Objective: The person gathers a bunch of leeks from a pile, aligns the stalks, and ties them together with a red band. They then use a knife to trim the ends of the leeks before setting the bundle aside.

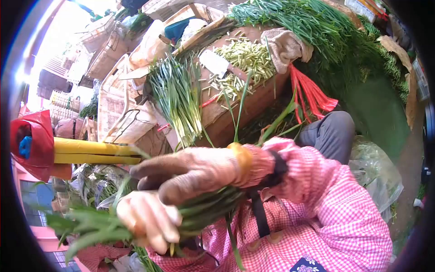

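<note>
While your left hand (pixel 147 220) curls its fingers around a leafy bundle (pixel 210 206) nearer you than the brown box (pixel 258 106), your gloved right hand (pixel 195 170) hovers above, fingers close together, thumb apart; cut stalks (pixel 253 56) and a cleaver (pixel 215 63) top the box.

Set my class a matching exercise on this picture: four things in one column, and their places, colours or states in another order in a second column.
Things
1. Knife
2. Cloth
3. Strips
4. Green leaves under the right hand

Places, colours or states
A. Bright red, hanging down
B. Gripped by the left hand
C. Lying among pale cut stalks
D. Brown and crumpled

Right pairs: 1-C, 2-D, 3-A, 4-B
</note>
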